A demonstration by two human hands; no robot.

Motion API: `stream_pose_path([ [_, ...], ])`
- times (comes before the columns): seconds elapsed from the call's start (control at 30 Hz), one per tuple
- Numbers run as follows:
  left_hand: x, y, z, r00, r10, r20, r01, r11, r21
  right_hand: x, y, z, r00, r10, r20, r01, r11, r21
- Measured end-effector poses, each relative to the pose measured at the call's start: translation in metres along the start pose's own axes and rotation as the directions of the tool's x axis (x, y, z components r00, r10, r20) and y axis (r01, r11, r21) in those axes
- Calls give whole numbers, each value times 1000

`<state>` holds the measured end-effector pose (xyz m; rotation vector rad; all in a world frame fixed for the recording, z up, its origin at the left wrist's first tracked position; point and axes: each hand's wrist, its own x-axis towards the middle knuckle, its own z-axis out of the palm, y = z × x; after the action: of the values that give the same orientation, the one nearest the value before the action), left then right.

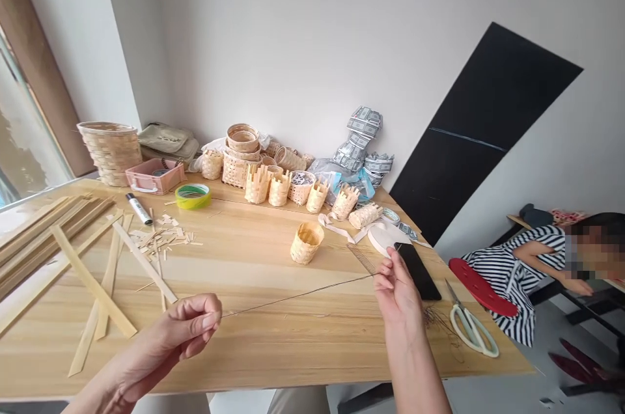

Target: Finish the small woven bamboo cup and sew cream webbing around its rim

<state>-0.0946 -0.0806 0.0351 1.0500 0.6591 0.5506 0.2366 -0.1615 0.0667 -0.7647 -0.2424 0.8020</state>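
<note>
A thin dark wire [297, 297] is stretched taut above the wooden table [273, 349] between my two hands. My left hand [183, 329] pinches its left end, fingers curled shut. My right hand [395, 287] pinches the right end between thumb and forefinger, just beside a black phone [417, 271]. A small woven bamboo basket [306, 243] stands on the table behind the wire.
Bamboo strips [92, 284] and offcuts lie at the left. Several small woven baskets [273, 183], a green tape roll [193, 196], a pink box [155, 175] and a large basket [111, 151] stand at the back. White-handled scissors [471, 326] lie at the right. A person in stripes [532, 271] sits beyond the table's right edge.
</note>
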Motion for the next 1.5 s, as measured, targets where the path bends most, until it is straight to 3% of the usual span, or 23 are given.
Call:
stream_pose_path([
  [0.17,-2,4,0,996,-43,-82,48,996,72,2,0,-2,998,-45,-33,45,999,-4],
  [0.53,4,-14,-26,998,-45,-36,46,998,30,1,-11,-6,993,-114,-40,111,992,-61],
  [0.63,2,-4,-15,996,-61,-60,62,998,15,-4,-13,-3,991,-129,-15,127,986,-108],
  [0.77,2,9,17,992,-56,-115,50,998,-49,-28,-9,13,993,-97,70,108,976,-190],
  [0.93,16,14,56,998,-50,28,53,986,-159,-67,16,39,961,73,266,64,880,-470],
  [1.07,23,14,76,991,-75,108,93,980,-178,-84,47,51,933,189,306,18,825,-564],
  [1.17,25,15,83,992,-58,114,79,980,-182,-89,61,54,880,288,378,-11,807,-590],
  [1.27,26,15,83,992,-54,110,72,984,-163,-92,61,54,821,400,408,-19,732,-681],
  [1.37,27,15,81,993,-83,83,95,985,-144,-90,53,52,821,429,377,36,619,-784],
  [1.5,26,14,79,992,-101,80,112,982,-149,-82,44,51,831,364,421,191,523,-831],
])
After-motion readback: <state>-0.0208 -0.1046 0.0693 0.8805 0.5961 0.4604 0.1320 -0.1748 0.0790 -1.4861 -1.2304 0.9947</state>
